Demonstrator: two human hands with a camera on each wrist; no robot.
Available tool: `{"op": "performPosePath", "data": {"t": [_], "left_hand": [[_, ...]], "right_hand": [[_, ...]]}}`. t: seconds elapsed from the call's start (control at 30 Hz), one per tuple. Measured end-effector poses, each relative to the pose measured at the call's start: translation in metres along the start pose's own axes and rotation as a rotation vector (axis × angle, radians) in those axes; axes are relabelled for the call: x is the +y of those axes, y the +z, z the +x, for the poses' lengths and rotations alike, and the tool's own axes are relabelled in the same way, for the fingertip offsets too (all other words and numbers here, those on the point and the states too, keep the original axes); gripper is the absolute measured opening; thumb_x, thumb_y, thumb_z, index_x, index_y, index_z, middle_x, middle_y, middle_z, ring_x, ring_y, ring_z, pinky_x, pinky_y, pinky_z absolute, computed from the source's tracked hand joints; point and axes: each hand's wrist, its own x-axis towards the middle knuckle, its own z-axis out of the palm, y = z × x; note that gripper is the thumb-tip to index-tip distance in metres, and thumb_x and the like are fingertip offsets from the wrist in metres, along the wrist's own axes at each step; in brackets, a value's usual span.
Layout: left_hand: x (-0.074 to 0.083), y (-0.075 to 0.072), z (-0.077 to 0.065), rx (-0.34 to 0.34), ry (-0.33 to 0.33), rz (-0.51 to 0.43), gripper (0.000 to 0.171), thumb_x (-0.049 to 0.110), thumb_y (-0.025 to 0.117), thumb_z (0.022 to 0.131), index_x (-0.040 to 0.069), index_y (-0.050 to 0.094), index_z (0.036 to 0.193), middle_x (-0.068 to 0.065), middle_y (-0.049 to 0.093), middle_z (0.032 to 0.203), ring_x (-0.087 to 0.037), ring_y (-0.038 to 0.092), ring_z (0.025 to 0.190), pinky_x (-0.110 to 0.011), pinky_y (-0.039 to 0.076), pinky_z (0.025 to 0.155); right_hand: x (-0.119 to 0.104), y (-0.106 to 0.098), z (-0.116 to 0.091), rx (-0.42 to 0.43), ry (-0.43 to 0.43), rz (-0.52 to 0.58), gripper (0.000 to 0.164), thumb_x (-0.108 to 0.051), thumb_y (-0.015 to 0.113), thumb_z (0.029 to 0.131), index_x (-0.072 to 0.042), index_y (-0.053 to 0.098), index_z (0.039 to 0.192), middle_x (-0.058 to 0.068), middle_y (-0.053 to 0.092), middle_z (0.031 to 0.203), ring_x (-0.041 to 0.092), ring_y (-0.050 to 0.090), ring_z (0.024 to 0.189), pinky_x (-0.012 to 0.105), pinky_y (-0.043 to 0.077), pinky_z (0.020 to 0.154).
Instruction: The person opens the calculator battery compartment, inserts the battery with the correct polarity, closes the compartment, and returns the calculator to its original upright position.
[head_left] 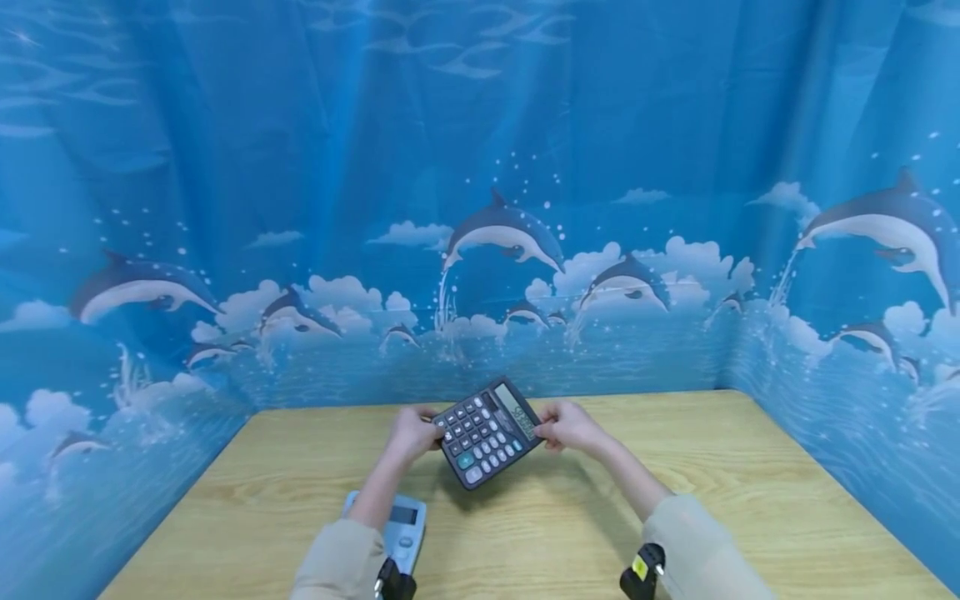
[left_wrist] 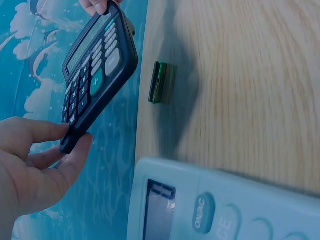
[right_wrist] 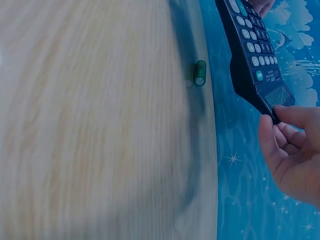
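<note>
A black calculator (head_left: 487, 433) with white, dark and green keys is held tilted above the table, its keys facing the head camera and its display toward the right. My left hand (head_left: 414, 433) pinches its left corner between thumb and fingers. At the display end, my right hand (head_left: 573, 427) pinches the opposite edge. On the table beneath lies a small green battery (right_wrist: 200, 73), also visible as a green cylinder (left_wrist: 158, 83) in the left wrist view; the calculator hides it from the head view. A light blue calculator (left_wrist: 215, 200) lies under my left forearm.
The wooden table (head_left: 675, 467) extends to both sides and toward me. Blue dolphin-printed curtains (head_left: 360, 250) stand along its back and sides. Shadows of the hands and calculator fall on the wood.
</note>
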Motion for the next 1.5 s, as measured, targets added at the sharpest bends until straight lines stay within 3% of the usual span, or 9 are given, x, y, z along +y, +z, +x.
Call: {"op": "performPosePath", "data": {"t": [0.17,0.3,0.5,0.77,0.97,1.17,1.37,1.5], "left_hand": [[0.001,0.007,-0.003,-0.022,0.003,0.014,0.030,-0.011,0.061,0.076,-0.014,0.057,0.106,-0.022,0.062,0.085,-0.023,0.065,0.064,-0.033,0.055,0.063],[0.003,0.012,-0.006,-0.035,0.020,0.009,0.030,-0.011,0.061,0.076,-0.015,0.057,0.106,-0.022,0.062,0.085,-0.023,0.065,0.065,-0.029,0.055,0.060],[0.009,0.020,-0.015,-0.061,0.041,0.024,0.029,-0.010,0.062,0.076,-0.014,0.057,0.104,-0.020,0.063,0.084,-0.023,0.065,0.063,-0.030,0.055,0.061],[0.015,0.033,-0.023,-0.088,0.093,0.041,0.024,-0.013,0.062,0.074,-0.013,0.059,0.098,-0.018,0.062,0.080,-0.024,0.065,0.063,-0.030,0.055,0.059],[0.016,0.040,-0.026,-0.102,0.136,0.080,0.021,-0.013,0.062,0.072,-0.011,0.061,0.093,-0.015,0.060,0.078,-0.021,0.063,0.063,-0.029,0.055,0.058],[0.016,0.046,-0.026,-0.117,0.140,0.084,0.024,-0.013,0.063,0.073,-0.009,0.061,0.097,-0.016,0.061,0.082,-0.022,0.063,0.067,-0.029,0.055,0.059],[0.016,0.047,-0.028,-0.133,0.193,0.091,0.025,-0.012,0.064,0.073,-0.008,0.061,0.097,-0.015,0.060,0.082,-0.021,0.063,0.068,-0.028,0.054,0.059],[0.017,0.047,-0.029,-0.133,0.243,0.139,0.023,-0.011,0.065,0.070,-0.005,0.060,0.092,-0.013,0.061,0.080,-0.021,0.061,0.068,-0.028,0.053,0.057]], "right_hand": [[-0.005,-0.004,-0.013,-0.011,0.039,0.051,0.011,0.003,0.059,0.083,0.012,0.058,0.088,0.014,0.061,0.071,0.013,0.057,0.052,0.031,0.054,0.053],[-0.009,-0.005,-0.020,0.021,0.095,0.046,0.018,0.001,0.067,0.078,0.010,0.056,0.090,0.011,0.060,0.071,0.014,0.057,0.055,0.031,0.055,0.056],[-0.010,-0.006,-0.028,0.102,0.140,-0.106,0.027,-0.005,0.076,0.072,0.005,0.056,0.087,0.009,0.058,0.069,0.013,0.050,0.052,0.037,0.053,0.057],[-0.002,-0.009,-0.035,0.191,0.064,-0.354,0.038,-0.011,0.082,0.063,0.001,0.053,0.084,0.007,0.058,0.075,0.019,0.053,0.068,0.033,0.048,0.062],[0.006,-0.013,-0.040,0.211,0.040,-0.417,0.040,-0.015,0.083,0.062,0.000,0.055,0.087,0.005,0.058,0.075,0.019,0.054,0.068,0.035,0.049,0.064],[0.010,-0.019,-0.046,0.208,0.047,-0.384,0.034,-0.013,0.079,0.068,0.000,0.057,0.091,0.005,0.059,0.076,0.017,0.055,0.066,0.033,0.049,0.061],[0.015,-0.026,-0.052,0.190,0.058,-0.215,0.016,-0.002,0.069,0.078,0.000,0.055,0.085,0.006,0.055,0.066,0.015,0.049,0.050,0.029,0.047,0.046],[0.019,-0.032,-0.056,0.174,0.054,-0.110,0.010,0.002,0.065,0.079,0.003,0.057,0.085,0.006,0.055,0.067,0.017,0.053,0.053,0.035,0.051,0.053]]}}
